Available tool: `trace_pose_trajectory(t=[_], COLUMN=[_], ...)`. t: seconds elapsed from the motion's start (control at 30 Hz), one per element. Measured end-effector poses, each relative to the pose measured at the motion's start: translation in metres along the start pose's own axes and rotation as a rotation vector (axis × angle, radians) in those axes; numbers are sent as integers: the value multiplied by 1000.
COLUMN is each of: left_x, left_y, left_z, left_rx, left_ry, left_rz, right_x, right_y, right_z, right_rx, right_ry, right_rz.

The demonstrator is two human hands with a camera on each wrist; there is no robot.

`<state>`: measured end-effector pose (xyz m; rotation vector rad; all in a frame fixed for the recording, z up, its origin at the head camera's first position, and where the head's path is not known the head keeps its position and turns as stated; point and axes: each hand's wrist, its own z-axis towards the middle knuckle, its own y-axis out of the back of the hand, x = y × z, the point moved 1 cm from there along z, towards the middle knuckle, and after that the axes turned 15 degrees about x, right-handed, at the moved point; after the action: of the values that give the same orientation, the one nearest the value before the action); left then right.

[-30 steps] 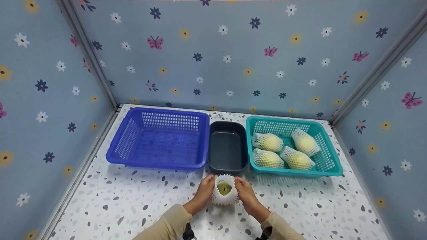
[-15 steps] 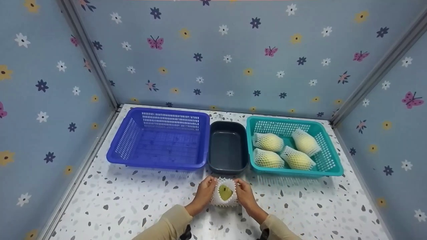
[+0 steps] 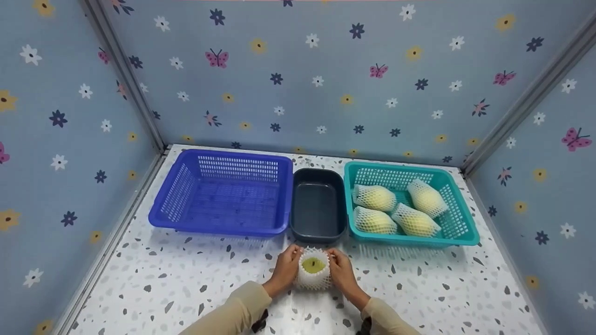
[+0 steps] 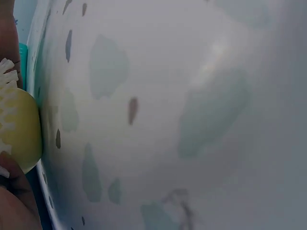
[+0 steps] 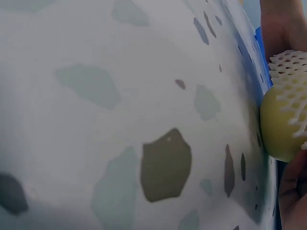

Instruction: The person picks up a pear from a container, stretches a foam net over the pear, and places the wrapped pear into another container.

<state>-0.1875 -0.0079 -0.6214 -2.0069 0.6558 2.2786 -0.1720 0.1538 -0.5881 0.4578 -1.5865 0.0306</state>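
Observation:
A yellow-green fruit [image 3: 313,265] with a dark stem spot sits upright on the table, its top showing through the opening of a white foam net sleeve [image 3: 314,282]. On the sleeve's left rim, the thumb and fingers of my left hand [image 3: 284,271] pinch the net. My right hand [image 3: 343,275] pinches the opposite side. In the left wrist view, the fruit's smooth yellow lower part [image 4: 28,132] is bare below the net. The right wrist view also shows this bare part [image 5: 276,124], with the net [image 5: 290,67] around the rest.
Just beyond my hands stands a dark grey tray [image 3: 319,211]. To its left is a blue-purple basket [image 3: 219,230]. A teal basket [image 3: 400,239] on the right holds several yellow fruits [image 3: 375,197] in foam nets. Patterned walls [image 3: 298,93] enclose the speckled table [image 3: 209,270].
The net's opening has gone from tall and narrow to a wider, flatter shape around the fruit's top. Both hands stay at the net's sides and have shifted only slightly.

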Motion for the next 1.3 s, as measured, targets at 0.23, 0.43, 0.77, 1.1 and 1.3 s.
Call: trace_pose_trajectory(t=[0.23,0.43,0.77,1.1,1.3], left_x=[6,13,10,-37,-45], left_y=[1,4,3,8,14], left_z=[4,6,4,-6,3], left_rx=[17,19,28,-102,-48], left_ry=[-37,-22,32,89,155], left_rz=[1,50,105,-181,-202], right_x=[-35,-40,-36,-24,-3], right_y=[3,2,2,-3,2], right_z=[10,14,12,8,15], right_rx=[19,-1,48,35,16], right_ry=[6,51,35,9,-19], right_rz=[-54,-195,-350,-165,-43])
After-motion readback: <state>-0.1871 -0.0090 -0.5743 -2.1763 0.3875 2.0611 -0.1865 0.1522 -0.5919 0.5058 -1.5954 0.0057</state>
